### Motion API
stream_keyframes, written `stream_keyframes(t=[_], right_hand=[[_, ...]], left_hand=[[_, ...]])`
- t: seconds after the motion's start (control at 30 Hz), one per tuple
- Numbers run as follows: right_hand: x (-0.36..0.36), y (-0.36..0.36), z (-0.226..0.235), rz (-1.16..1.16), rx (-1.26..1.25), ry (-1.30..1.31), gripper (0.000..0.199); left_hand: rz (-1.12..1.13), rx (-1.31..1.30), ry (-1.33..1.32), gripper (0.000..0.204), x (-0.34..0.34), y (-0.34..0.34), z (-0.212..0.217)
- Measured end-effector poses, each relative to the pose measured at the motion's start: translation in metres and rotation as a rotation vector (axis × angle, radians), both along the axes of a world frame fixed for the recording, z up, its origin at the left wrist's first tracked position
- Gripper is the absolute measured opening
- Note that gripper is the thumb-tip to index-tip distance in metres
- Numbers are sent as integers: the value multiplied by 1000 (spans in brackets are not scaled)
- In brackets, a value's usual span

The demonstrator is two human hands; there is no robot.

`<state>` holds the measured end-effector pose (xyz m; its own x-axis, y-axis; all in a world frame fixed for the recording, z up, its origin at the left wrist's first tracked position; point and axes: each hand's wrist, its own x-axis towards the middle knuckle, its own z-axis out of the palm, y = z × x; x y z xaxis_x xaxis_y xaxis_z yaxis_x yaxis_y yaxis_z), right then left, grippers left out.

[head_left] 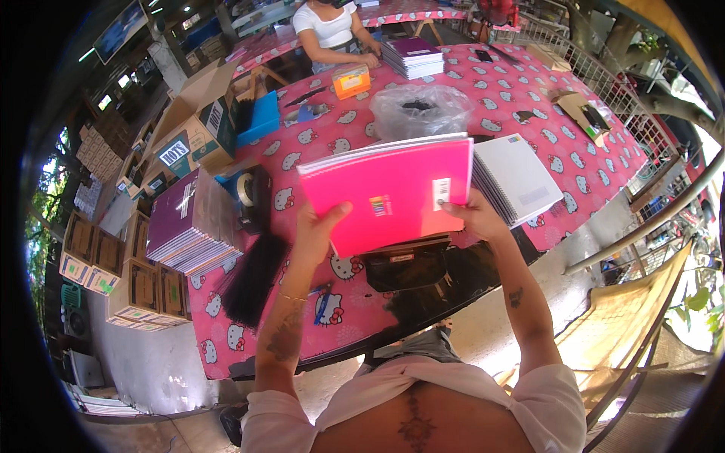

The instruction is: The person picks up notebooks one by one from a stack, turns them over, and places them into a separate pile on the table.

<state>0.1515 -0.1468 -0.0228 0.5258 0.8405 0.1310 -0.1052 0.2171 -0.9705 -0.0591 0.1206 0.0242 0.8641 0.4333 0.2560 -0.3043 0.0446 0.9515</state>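
Between my two hands is a small stack of bright pink notebooks (377,189), raised above the table and tilted, with white page edges showing along the top. My left hand (321,226) grips its left edge, thumb on the front cover. On the lower right side, my right hand (477,215) holds it with the thumb near a white label. Below the notebooks lies a black bag-like thing (408,273), partly covered by them. Right of my right hand rests a stack of white spiral-bound notebooks (521,177). A bunch of thin black strands (257,279) lies beside my left forearm.
Purple notebooks (189,219) are stacked at the left, near a tape roll (245,189) and an open carton (196,136). Blue-handled pliers or scissors (323,300) lie near the front edge. A clear plastic bag (419,113) is farther back. Across the table, a person (328,38) stands by purple notebooks (411,57).
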Motion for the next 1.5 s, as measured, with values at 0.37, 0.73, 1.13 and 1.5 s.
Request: stream_keyframes(t=[0.37,0.73,1.13,1.5], right_hand=[[-22,-61,-49,-120,56,231,25],[-77,-10,-107,-406,-63,-58,54],[-93,6,-126,-512,71,-61,40],[-92,-30,-88,-611,151,-181,49]], left_hand=[[-40,348,92,20,3,-62,11],[166,24,69,39,-20,-44,-141],[301,28,-33,31,-50,-49,-140],[759,1336,720,17,-104,80,-186]])
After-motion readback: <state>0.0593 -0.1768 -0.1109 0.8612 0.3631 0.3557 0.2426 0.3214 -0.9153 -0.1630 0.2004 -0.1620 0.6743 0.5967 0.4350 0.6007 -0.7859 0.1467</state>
